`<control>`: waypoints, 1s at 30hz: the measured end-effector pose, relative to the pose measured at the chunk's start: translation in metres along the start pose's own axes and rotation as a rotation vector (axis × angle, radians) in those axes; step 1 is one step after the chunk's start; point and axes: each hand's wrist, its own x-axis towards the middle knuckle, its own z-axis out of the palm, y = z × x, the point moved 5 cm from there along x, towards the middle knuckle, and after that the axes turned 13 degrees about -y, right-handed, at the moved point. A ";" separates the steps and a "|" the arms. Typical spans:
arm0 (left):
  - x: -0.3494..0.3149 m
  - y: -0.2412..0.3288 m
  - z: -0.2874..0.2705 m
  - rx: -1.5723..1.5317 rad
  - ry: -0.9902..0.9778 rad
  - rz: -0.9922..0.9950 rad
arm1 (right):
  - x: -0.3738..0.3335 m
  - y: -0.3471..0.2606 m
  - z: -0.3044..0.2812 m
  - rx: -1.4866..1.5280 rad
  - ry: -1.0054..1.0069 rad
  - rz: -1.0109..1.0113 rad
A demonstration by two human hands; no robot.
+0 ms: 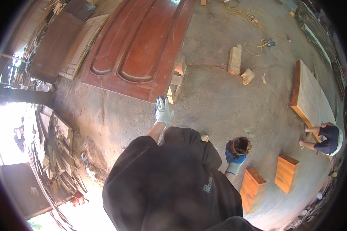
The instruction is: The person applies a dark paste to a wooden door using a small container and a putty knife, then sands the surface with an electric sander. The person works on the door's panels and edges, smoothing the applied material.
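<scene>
A reddish-brown panelled wooden door (pixel 150 42) lies raised off the floor on a pale wooden support (pixel 176 82). My left hand (pixel 164 111), in a white and blue work glove, reaches to the door's near right corner. Its fingers are stretched out and seem to rest on the edge, holding nothing. Out to my right, my gloved right hand (pixel 234 159) is wrapped around a round pot (pixel 241 145) with a dark, brown-stained rim. The pot's inside looks dark brown, and I cannot make out its contents.
Two thick orange-brown wooden blocks (pixel 253 188) (pixel 287 173) stand right of me. Pale wood offcuts (pixel 235 60) and yellow cords (pixel 254 19) lie on the floor. Another person (pixel 329 138) bends by a large pale slab (pixel 312 90). Scrap wood (pixel 56 150) is piled at left.
</scene>
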 end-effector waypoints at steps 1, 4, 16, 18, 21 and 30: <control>-0.006 0.006 0.007 -0.023 0.007 -0.052 | 0.005 -0.015 0.022 -0.019 -0.012 0.031; 0.004 0.015 0.005 -0.062 0.044 -0.124 | 0.034 -0.056 0.035 -0.066 -0.044 0.063; 0.081 0.032 -0.044 -0.150 0.042 -0.461 | 0.126 -0.140 0.056 -0.025 0.120 0.136; 0.114 0.032 -0.051 -0.161 0.042 -0.552 | 0.146 -0.147 0.061 -0.061 0.169 0.112; 0.206 0.077 -0.102 -0.250 -0.026 -0.622 | 0.224 -0.178 0.065 0.002 -0.058 0.150; 0.335 0.139 -0.182 -0.193 -0.181 -0.928 | 0.324 -0.144 0.296 0.016 0.058 -0.045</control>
